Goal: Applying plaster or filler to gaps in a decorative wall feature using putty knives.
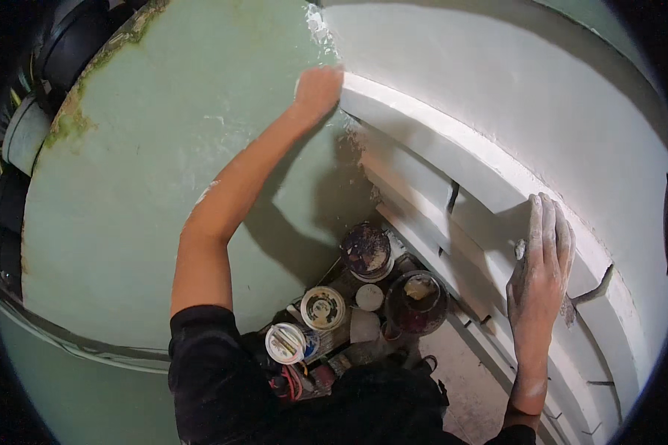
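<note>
The left hand (320, 85) is positioned at the corner where the pale green painted wall (148, 170) meets the far end of the curved course of white rectangular blocks (453, 145). Its fingers are curled inward; whether they grip an object cannot be determined. The right hand (545, 256), coated with white dust, lies against the same course farther along, to the right, with fingers extended, close together and pointing toward the smooth off-white curved wall (527, 89). No object is seen within these fingers.

The block course runs from the left hand down to the lower right, along the base of the off-white wall. A dark, irregular gap (595, 288) separates two blocks just beside the right hand. Further block rows step downward beneath this course.

Round containers stand below, between the arms: a white tub with a dark, crusted top (367, 251), a dark round bucket (416, 302) and a white tub with a stained lid (323, 308). Black plant pots (78, 44) stand beyond the mossy left edge of the green wall.
</note>
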### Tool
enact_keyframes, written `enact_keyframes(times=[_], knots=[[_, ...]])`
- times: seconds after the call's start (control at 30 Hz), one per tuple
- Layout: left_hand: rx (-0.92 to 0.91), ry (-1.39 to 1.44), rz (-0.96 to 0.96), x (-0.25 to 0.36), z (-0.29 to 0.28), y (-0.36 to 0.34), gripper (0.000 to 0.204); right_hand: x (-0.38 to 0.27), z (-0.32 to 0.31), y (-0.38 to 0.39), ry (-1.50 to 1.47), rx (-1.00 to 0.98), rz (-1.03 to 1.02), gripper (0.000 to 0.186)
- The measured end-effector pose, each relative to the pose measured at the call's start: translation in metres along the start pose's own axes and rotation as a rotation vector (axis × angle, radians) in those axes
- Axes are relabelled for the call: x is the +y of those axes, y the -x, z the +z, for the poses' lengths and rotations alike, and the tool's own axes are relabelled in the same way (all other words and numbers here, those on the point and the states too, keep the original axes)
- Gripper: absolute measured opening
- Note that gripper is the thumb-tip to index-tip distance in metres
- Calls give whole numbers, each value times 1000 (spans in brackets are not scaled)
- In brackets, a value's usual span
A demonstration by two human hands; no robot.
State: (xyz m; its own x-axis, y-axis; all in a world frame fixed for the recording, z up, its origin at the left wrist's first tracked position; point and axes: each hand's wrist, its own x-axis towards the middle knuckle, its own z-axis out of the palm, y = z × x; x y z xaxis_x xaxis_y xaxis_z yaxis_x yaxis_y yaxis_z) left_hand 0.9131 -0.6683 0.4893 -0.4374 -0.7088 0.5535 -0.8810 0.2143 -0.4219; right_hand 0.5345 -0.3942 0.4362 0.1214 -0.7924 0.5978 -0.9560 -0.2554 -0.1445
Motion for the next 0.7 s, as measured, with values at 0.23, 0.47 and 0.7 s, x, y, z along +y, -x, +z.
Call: enact_keyframes(times=[0.23,0.47,0.7], knots=[[-15,-146,88,-19,10,9,16,2,2,-1,-22,1,-19,89],[9,-195,66,-28,2,18,32,-1,10,0,1,49,-19,96],[-335,-27,-114,40,2,79,23,8,13,2,36,39,5,92]])
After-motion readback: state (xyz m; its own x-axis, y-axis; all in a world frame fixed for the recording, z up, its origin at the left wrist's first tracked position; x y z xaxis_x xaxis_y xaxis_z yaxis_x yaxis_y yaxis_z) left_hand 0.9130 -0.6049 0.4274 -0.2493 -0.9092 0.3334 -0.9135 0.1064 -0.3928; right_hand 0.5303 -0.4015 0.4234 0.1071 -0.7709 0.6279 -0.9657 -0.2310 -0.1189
